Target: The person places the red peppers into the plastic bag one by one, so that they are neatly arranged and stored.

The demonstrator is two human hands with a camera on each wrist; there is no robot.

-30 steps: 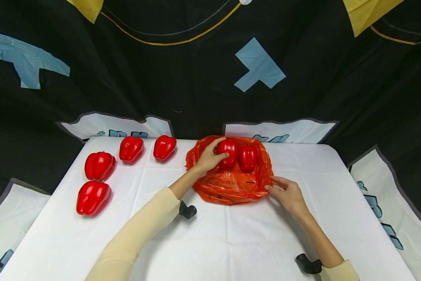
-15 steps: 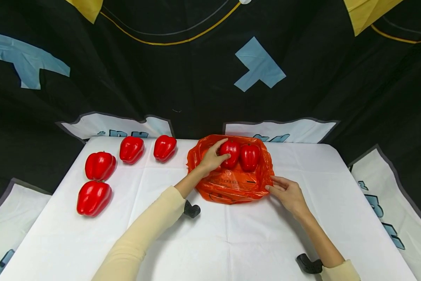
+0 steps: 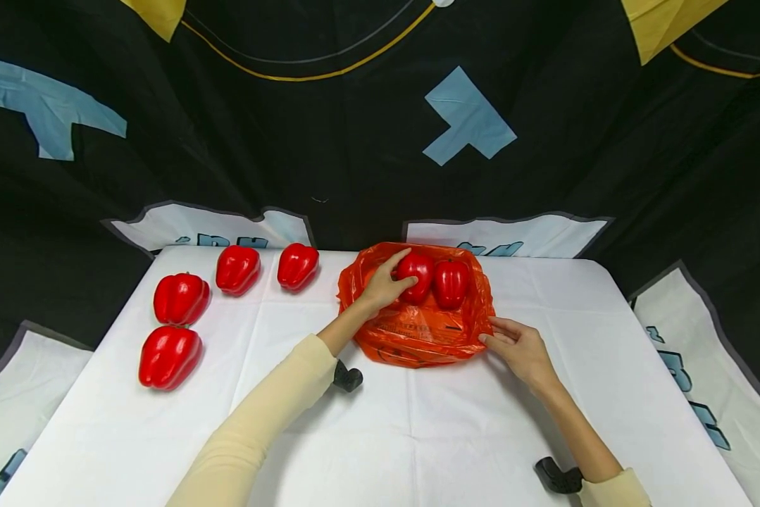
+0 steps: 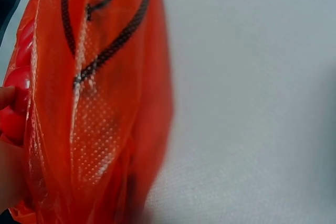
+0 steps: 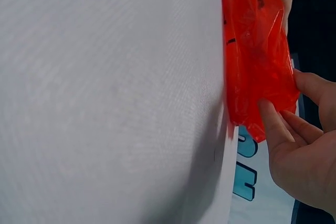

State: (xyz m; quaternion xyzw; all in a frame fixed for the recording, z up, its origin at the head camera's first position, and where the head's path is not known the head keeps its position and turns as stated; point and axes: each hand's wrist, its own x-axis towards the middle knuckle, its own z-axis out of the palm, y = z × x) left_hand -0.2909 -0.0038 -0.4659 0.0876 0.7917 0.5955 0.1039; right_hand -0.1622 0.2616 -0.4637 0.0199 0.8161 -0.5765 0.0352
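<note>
An orange-red plastic bag (image 3: 418, 331) lies with its mouth spread wide at the table's far middle. Inside it, two red bell peppers sit side by side. My left hand (image 3: 382, 287) reaches in from the left and grips the left bell pepper (image 3: 420, 273), thumb at its front and fingers toward its back. The right bell pepper (image 3: 451, 284) is touched by neither hand. At the bag's right front corner, my right hand (image 3: 524, 352) pinches the plastic rim. The right wrist view shows the thumb (image 5: 269, 119) against the bag.
To the left on the white-covered table (image 3: 354, 443) are several more red bell peppers, among them a front one (image 3: 170, 358), one behind it (image 3: 180, 299), and one nearer the bag (image 3: 298, 267). A dark printed cloth (image 3: 329, 155) hangs behind the table.
Over the first half second, my left hand and its bell pepper shifted slightly right, and the bag moved a little with them. Since then almost nothing has moved; the right hand keeps its hold.
</note>
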